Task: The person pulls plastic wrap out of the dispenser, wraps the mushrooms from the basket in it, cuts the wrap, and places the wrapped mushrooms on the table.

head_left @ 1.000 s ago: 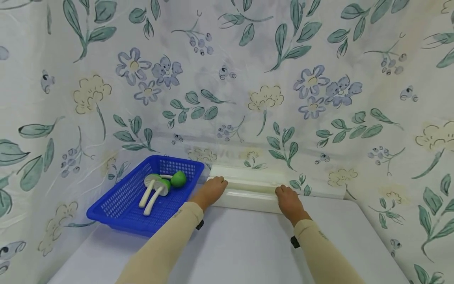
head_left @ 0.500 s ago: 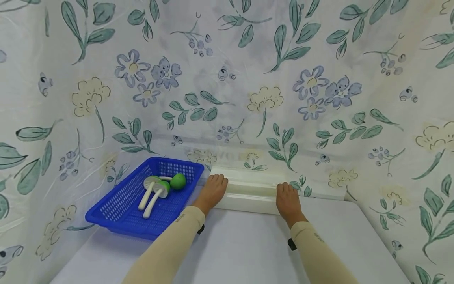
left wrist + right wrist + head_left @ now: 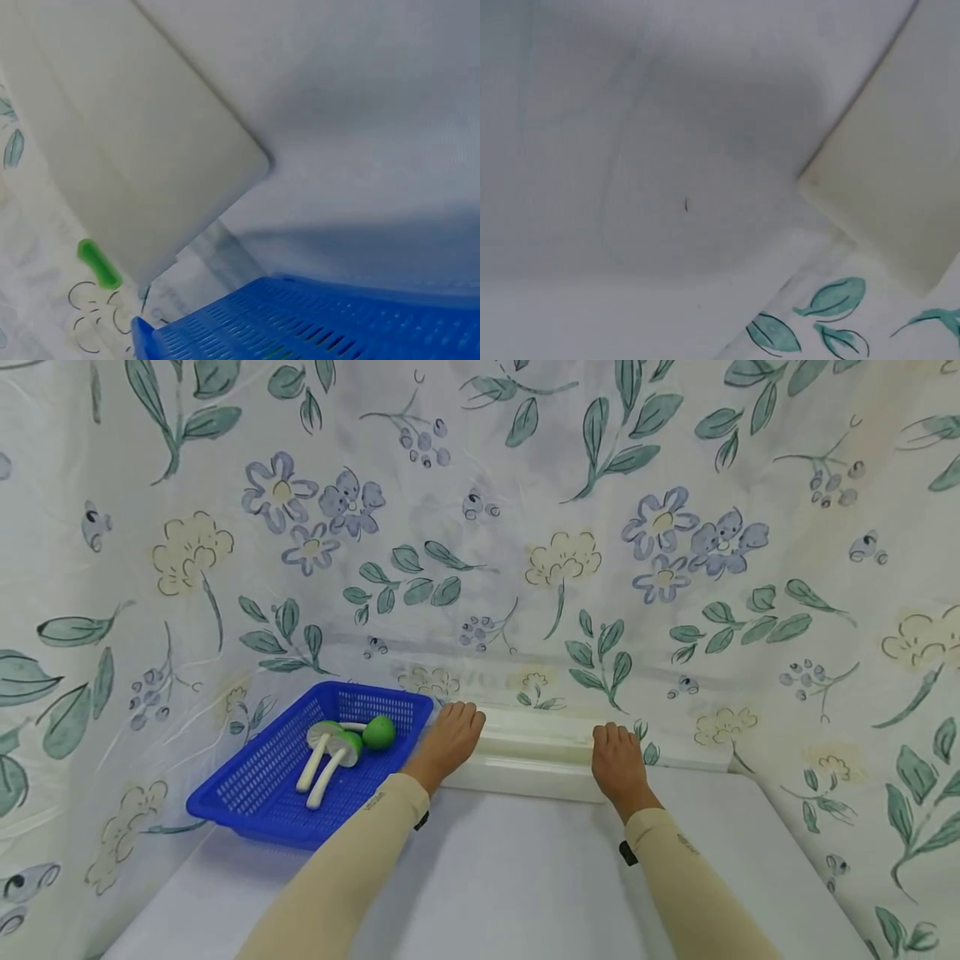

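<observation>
A long cream-white box [image 3: 525,777], its trough facing up and a panel rising behind it, sits at the back of the table. My left hand [image 3: 450,742] grips its left end, fingers bent over the top. At the right end, my right hand [image 3: 621,768] holds on in the same way. The fingertips are hidden behind the rim. In the left wrist view, a smooth box corner [image 3: 187,150] shows with a small green piece [image 3: 99,264] at its edge. The right wrist view shows the box's other end [image 3: 885,165]. Neither wrist view shows fingers.
A blue perforated basket [image 3: 255,814] stands left of the box, close to my left forearm. Several white-stemmed green mushrooms [image 3: 341,750] lie in it. A floral curtain [image 3: 480,568] hangs behind the white table [image 3: 517,877].
Both hands have shifted up and away over the box's ends, the right one slightly rightward. The box and basket look nearly unchanged; the head view has moved a little.
</observation>
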`<state>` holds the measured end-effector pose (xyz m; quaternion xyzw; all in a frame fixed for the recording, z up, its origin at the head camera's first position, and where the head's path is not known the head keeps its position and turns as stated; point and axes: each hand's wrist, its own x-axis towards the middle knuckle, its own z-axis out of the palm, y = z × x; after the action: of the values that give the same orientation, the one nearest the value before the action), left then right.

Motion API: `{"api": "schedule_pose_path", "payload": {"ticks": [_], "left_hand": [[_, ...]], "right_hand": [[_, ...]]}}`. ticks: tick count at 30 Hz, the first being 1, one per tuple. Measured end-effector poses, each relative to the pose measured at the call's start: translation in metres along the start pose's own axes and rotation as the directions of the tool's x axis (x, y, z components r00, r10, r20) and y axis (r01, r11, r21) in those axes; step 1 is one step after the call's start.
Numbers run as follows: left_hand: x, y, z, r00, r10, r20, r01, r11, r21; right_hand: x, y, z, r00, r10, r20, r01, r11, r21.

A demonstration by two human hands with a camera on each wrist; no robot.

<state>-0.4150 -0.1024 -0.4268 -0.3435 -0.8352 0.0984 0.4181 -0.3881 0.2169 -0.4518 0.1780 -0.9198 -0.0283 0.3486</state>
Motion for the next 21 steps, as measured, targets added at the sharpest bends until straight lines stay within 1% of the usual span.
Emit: {"api": "schedule_pose_path", "payload": {"ticks": [3,5,7,10,14,17,21], "left_hand": [[0.002,-0.005,-0.006,0.999,0.013,0.037,-0.014,1.000,0.015],[0.004,-0.008,-0.010,0.998,0.013,0.066,-0.014,1.000,0.026],[0.006,-0.011,-0.013,0.997,0.008,0.080,-0.011,0.999,0.035],[0.011,-0.013,-0.016,0.998,-0.007,0.067,0.005,1.000,0.029],[0.018,-0.016,-0.021,0.999,-0.017,0.040,0.016,0.999,0.031],[0.022,-0.018,-0.025,0.999,-0.022,0.035,0.020,0.998,0.051],[0.026,-0.019,-0.030,0.999,-0.023,0.027,0.021,0.998,0.057]], "right_hand": [[0.003,0.004,-0.003,0.999,-0.045,-0.029,0.046,0.999,0.028],[0.005,0.006,-0.005,0.996,-0.068,-0.049,0.070,0.997,0.033],[0.009,0.007,-0.009,0.994,-0.081,-0.067,0.083,0.996,0.035],[0.015,0.009,-0.015,0.993,-0.071,-0.091,0.074,0.997,0.026],[0.021,0.011,-0.024,0.993,-0.055,-0.100,0.058,0.998,0.019],[0.025,0.013,-0.030,0.990,-0.069,-0.121,0.069,0.998,0.000],[0.029,0.018,-0.037,0.979,-0.094,-0.180,0.094,0.996,-0.008]]}}
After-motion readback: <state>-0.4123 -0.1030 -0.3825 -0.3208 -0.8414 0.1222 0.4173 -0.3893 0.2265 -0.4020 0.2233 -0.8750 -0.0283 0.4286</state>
